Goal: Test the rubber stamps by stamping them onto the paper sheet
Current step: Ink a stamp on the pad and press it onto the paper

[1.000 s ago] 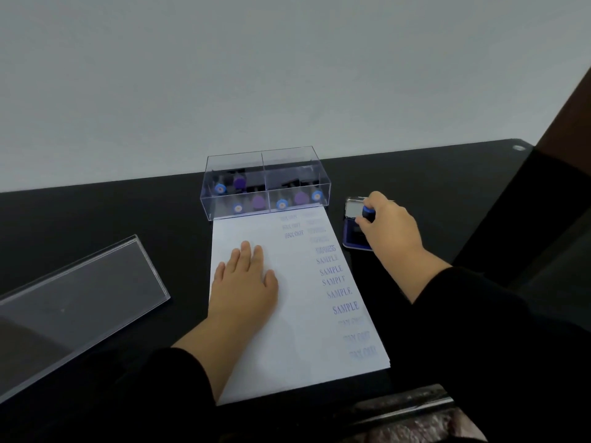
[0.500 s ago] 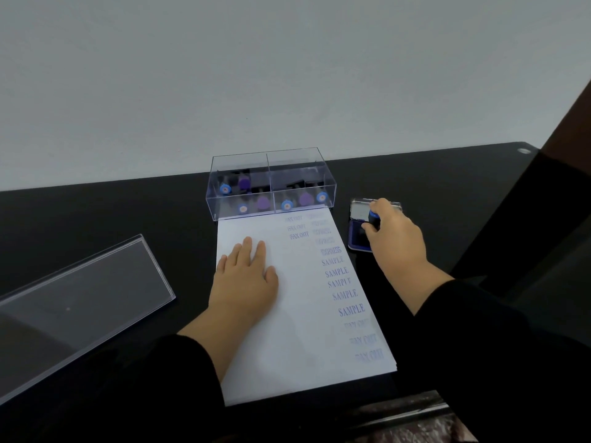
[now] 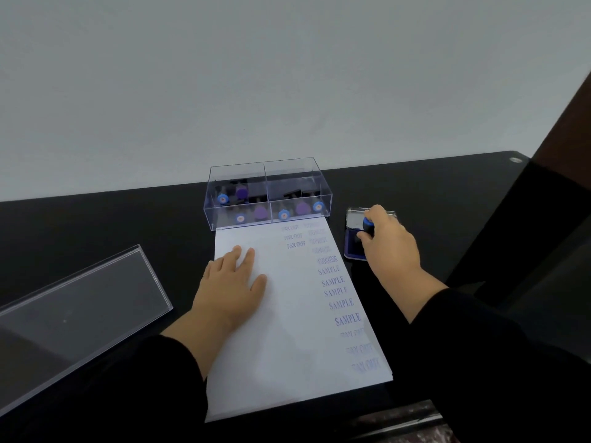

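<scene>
A white paper sheet lies on the black table, with blue prints reading SAMPLE, EXPRESS and FAX OUT down its right side. My left hand rests flat on the sheet's upper left part, fingers straight. My right hand grips a stamp with a blue knob and holds it down on the open blue ink pad to the right of the sheet. The stamp's face is hidden. A clear two-compartment box at the sheet's far end holds several stamps with blue and purple knobs.
A clear plastic lid lies on the table at the left. The black table ends at a pale wall behind the box. A dark upright panel stands at the right. A patterned surface shows at the near edge.
Both hands keep their places: the left flat on the sheet, the right with the stamp on the ink pad. Only the camera view has shifted slightly.
</scene>
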A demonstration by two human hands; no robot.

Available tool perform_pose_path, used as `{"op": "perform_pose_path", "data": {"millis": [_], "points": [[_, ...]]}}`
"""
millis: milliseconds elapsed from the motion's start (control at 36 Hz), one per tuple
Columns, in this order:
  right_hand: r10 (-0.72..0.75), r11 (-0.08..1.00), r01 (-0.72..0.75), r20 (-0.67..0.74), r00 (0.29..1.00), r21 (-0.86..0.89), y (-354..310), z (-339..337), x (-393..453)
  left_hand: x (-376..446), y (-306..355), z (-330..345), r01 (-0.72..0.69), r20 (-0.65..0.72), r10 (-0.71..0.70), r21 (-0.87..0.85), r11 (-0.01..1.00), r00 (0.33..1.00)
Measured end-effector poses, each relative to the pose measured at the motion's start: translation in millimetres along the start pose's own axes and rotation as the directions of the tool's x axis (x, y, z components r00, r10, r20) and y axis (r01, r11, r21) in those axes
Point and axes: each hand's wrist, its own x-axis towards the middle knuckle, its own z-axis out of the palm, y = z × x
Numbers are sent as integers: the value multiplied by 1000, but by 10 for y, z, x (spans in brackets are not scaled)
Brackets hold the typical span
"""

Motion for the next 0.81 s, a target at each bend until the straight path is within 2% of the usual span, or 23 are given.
{"op": "perform_pose_path", "data": {"millis": [306, 500, 806], "points": [[-136, 966, 146, -62, 989, 214, -356, 175, 42, 88, -66, 67, -34, -9, 34, -28, 999, 999], [-141, 924, 153, -60, 988, 350, -523, 388, 57, 116, -88, 67, -40, -16, 39, -49, 998, 999], [-237, 935, 234, -22, 971, 265, -545, 519, -38, 158, -116, 77, -38, -4, 38, -43, 998, 999]]}}
